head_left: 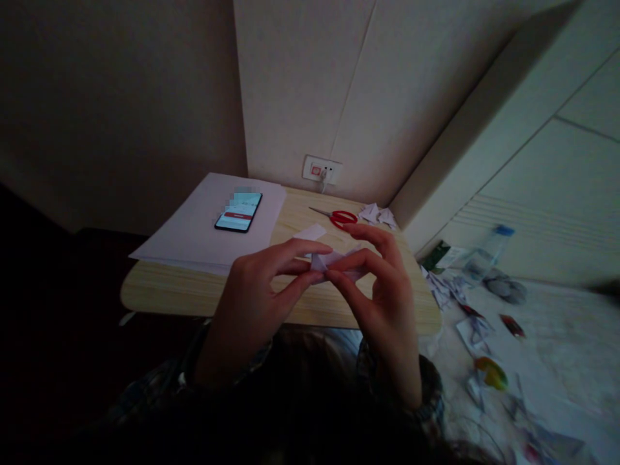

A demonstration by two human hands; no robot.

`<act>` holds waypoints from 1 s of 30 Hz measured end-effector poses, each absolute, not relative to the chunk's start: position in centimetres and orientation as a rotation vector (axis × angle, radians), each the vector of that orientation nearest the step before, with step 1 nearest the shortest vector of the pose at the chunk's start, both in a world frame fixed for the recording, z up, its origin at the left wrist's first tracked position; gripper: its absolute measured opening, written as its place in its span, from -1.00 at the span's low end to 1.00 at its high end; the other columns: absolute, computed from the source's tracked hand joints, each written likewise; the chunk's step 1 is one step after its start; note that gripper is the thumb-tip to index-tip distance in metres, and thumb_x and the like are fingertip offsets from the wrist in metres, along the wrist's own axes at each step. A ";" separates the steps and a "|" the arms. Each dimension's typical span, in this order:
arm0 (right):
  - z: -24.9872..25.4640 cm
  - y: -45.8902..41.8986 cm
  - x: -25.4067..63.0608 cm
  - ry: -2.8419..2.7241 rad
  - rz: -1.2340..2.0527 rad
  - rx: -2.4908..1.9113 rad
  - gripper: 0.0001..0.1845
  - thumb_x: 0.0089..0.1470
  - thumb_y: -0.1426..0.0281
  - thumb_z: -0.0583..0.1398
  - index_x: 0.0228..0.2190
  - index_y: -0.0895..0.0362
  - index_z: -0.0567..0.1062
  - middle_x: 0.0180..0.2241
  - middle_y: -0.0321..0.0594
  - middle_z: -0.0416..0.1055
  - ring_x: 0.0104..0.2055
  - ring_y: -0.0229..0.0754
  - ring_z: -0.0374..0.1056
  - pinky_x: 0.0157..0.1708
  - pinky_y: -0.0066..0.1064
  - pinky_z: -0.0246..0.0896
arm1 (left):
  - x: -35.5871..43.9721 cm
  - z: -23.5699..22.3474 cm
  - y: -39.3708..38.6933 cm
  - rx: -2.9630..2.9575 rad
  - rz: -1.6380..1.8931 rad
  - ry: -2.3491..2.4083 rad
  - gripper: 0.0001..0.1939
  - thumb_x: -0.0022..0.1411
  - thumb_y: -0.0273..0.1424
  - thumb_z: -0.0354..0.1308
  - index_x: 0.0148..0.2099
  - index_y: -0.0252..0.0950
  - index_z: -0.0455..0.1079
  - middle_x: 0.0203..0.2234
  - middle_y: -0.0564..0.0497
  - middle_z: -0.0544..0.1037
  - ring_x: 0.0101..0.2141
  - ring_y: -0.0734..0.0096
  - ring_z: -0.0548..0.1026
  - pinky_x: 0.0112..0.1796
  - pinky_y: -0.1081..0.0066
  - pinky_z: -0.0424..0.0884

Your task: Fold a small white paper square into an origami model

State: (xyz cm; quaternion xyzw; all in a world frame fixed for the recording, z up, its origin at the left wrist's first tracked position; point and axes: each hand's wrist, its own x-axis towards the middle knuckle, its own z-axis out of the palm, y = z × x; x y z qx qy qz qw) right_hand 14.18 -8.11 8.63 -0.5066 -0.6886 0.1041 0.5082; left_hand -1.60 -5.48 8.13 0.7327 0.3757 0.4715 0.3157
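Note:
Above the near part of a small wooden table [169, 290], my two hands hold a small folded piece of white paper [320, 261] between them. My left hand [271, 284] pinches its left end with thumb and fingers. On the other side, my right hand [382, 278] grips it between thumb and a finger, with the index finger raised and bent. The fingers hide part of the folds. Just beyond lies a flat white paper strip [310, 232]. Red-handled scissors [343, 218] rest behind it, blades pointing left.
A phone [239, 212] with a lit screen lies on a stack of large white sheets [194, 200] at the left. Folded paper pieces [376, 214] sit at the far right corner. A wall socket [322, 169] holds a plug. Right of the table, a light surface bears a plastic bottle [489, 255] and scattered papers.

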 end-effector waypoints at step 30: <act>8.5 -8.1 14.5 -1.657 0.361 -1.129 -0.88 0.12 0.44 0.20 -0.25 0.03 0.44 -0.29 -0.30 0.46 -0.20 -0.17 0.36 -0.14 -0.29 0.23 | -1.7 7.8 -5.2 1.876 1.253 0.915 -0.63 0.22 -0.50 0.08 0.08 -0.18 0.27 -0.18 0.01 0.53 -0.17 0.39 0.53 -0.13 0.42 0.47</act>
